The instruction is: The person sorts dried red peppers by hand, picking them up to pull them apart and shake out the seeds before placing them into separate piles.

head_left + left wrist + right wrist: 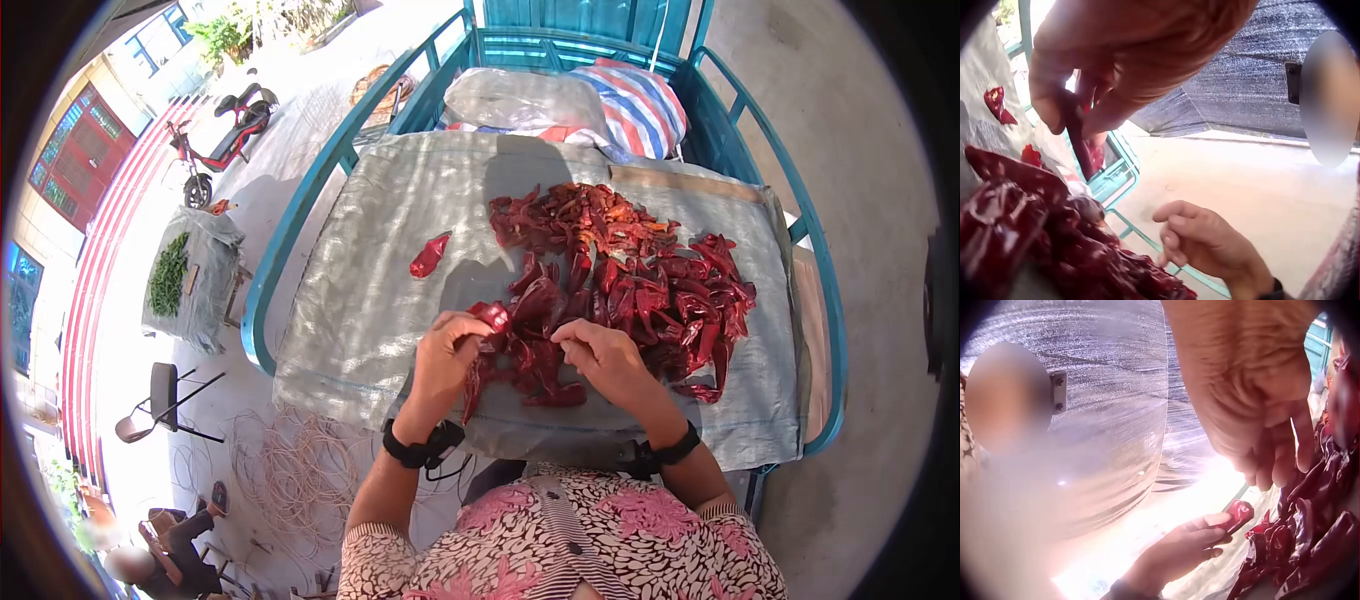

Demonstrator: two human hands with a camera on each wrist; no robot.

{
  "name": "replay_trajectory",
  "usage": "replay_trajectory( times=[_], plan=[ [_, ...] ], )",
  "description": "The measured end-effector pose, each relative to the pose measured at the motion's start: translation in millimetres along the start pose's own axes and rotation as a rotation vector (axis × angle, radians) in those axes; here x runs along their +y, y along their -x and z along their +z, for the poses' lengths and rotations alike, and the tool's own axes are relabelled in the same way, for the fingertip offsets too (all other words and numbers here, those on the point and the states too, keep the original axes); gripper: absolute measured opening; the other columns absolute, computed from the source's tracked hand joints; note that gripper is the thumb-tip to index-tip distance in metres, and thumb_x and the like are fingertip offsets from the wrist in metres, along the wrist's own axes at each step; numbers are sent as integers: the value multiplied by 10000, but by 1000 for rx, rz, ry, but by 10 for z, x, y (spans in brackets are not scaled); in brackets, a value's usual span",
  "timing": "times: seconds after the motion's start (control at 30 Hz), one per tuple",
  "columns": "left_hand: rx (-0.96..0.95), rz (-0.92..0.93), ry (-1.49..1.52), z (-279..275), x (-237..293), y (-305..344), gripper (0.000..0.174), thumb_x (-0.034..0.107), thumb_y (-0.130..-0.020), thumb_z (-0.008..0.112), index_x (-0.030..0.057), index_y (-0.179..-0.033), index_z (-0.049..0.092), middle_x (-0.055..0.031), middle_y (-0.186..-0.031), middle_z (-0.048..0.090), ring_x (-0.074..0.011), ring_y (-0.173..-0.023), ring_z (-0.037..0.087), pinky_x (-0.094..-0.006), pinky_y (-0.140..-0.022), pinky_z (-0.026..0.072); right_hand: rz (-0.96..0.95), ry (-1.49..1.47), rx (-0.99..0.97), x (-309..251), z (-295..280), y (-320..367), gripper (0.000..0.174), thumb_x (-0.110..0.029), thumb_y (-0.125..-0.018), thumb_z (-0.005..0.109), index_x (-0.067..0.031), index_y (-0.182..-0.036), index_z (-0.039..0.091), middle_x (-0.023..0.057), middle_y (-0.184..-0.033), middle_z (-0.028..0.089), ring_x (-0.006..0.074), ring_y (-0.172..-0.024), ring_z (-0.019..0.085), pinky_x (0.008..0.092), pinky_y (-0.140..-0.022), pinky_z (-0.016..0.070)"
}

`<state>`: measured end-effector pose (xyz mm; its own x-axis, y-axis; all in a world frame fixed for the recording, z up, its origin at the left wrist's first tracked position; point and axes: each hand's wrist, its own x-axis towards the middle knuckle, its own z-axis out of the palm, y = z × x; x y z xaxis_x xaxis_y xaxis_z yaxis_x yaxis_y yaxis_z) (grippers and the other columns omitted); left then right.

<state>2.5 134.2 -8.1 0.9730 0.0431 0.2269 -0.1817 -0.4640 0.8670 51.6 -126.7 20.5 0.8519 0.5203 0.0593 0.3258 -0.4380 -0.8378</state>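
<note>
My left hand [445,362] pinches a dried red chili pepper [493,316] between thumb and fingers, just over the near left side of a heap. In the left wrist view this pepper [1082,145] hangs down from the fingertips. My right hand [612,368] hovers at the heap's near edge, fingers loosely bent with nothing between them. Whole dark red peppers [690,295] fill the right and front of the heap. Behind them lie smaller, brighter pepper pieces [580,215]. One lone pepper [430,256] rests apart on the grey woven sheet [350,300].
Teal metal rails [300,215] border the cart bed on both sides. A striped sack [640,105] and a clear plastic bag [530,98] sit at its back. On the left are a table with green peppers [168,275], a chair [165,395], a scooter [225,140] and a seated person [165,560].
</note>
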Motion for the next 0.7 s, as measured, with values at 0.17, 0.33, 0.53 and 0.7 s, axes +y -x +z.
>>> replay_trajectory(
  times=[0.17, 0.33, 0.53, 0.7],
  plan=[
    [182, 83, -444, 5, -256, -198, 444, 57, -787, 759, 122, -1223, 702, -112, -1210, 657, -363, -1127, 555, -427, -995, 454, -54, 75, -66, -37, 121, -57, 182, -166, -974, 615, -105, -1133, 678, 110, -1037, 717, 319, -940, 697, 401, -801, 548],
    [58, 60, -453, 193, -534, -365, 423, 102, -818, 751, 84, -1235, 685, -141, -1121, 651, -340, -1027, 561, -439, -963, 449, -86, 165, -107, -31, 213, -90, 194, -172, -975, 611, -117, -1149, 675, 103, -1094, 714, 328, -964, 693, 413, -819, 553],
    [-56, 106, -597, 215, -695, -596, 371, 172, -816, 775, 85, -1168, 701, -130, -922, 617, -343, -953, 580, -447, -893, 472, -44, 155, -122, 76, 272, 6, 196, -173, -975, 611, -108, -1149, 675, 113, -1098, 711, 337, -982, 692, 415, -830, 555],
    [123, 52, -616, 54, -409, -585, 382, 151, -775, 815, 88, -1135, 708, -135, -958, 616, -342, -968, 585, -435, -896, 489, -19, 87, -130, 35, 174, 25, 205, -145, -969, 617, -81, -1155, 674, 125, -1104, 711, 341, -985, 692, 411, -843, 553]
  ],
)
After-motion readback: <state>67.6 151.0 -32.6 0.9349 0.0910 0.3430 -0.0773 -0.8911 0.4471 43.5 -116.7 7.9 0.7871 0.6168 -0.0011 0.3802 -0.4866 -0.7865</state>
